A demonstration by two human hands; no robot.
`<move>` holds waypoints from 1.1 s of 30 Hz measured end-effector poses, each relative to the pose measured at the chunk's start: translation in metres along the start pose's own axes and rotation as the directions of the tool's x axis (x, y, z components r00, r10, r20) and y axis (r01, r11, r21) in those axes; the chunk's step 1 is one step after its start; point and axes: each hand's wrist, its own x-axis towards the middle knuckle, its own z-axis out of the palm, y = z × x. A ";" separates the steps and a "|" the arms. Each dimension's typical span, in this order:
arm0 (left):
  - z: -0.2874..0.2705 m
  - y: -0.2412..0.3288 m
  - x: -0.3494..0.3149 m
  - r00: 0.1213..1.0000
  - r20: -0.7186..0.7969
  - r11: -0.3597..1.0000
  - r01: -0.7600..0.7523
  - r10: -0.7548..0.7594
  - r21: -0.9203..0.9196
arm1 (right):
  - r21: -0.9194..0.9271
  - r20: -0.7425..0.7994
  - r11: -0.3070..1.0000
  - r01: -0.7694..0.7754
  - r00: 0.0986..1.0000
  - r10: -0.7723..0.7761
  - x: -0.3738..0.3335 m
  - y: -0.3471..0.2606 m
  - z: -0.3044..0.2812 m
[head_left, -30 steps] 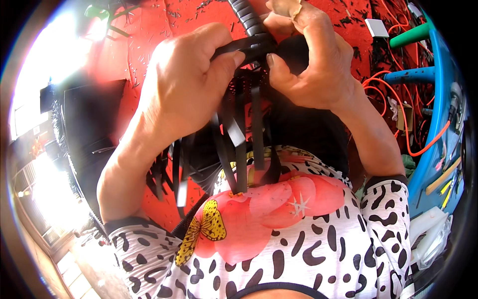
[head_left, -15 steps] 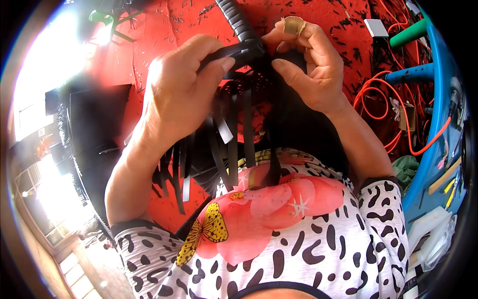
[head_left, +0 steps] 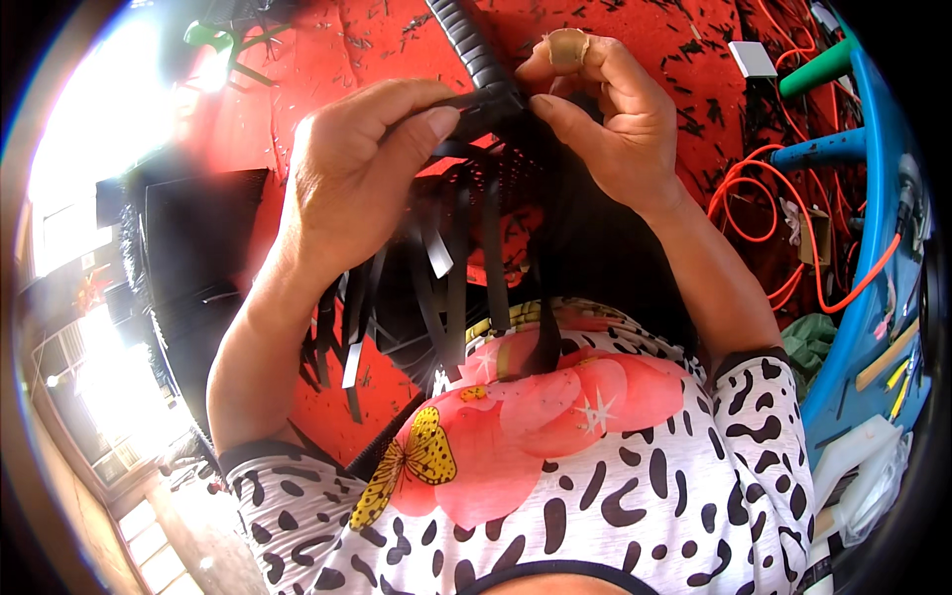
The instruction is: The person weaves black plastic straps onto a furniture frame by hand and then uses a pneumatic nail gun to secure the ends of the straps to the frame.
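Note:
A black bar wrapped in flat strip [head_left: 464,45] runs down from the top to a corner between my hands. My left hand [head_left: 362,178] is closed at the left of that corner, thumb and forefinger pinching a black flat strip laid along it. Close by on the right, my right hand [head_left: 630,124] has its fingers curled and its thumb tip at the corner; what lies between them is hidden. A tan tape wrap [head_left: 568,50] covers one of its fingers. Several loose black strips [head_left: 493,253] hang below from dark perforated woven work [head_left: 511,169].
Black offcuts litter the red floor covering [head_left: 347,50]. To the right, an orange hose [head_left: 739,203] coils beside a blue table-like edge [head_left: 878,198] with tools on it. A black panel [head_left: 198,228] stands left. A green stool [head_left: 223,45] is at the far left.
My left hand has lowered slightly and its strip lies closer along the corner. My right thumb and forefinger have moved left and up, nearer the wrapped bar.

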 end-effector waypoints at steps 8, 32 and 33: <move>-0.016 0.012 0.005 0.973 0.062 0.973 0.217 -0.223 0.082 | -0.018 0.022 1.000 0.026 0.999 -0.025 0.005 -0.001 0.000; -0.016 0.008 0.014 0.984 0.169 0.973 0.008 -0.048 0.229 | -0.305 0.066 0.940 0.156 0.988 -0.142 0.013 -0.014 0.007; -0.015 0.008 0.016 0.983 0.179 0.973 -0.011 -0.030 0.229 | -0.237 0.060 0.960 0.151 0.988 -0.141 0.013 -0.013 0.006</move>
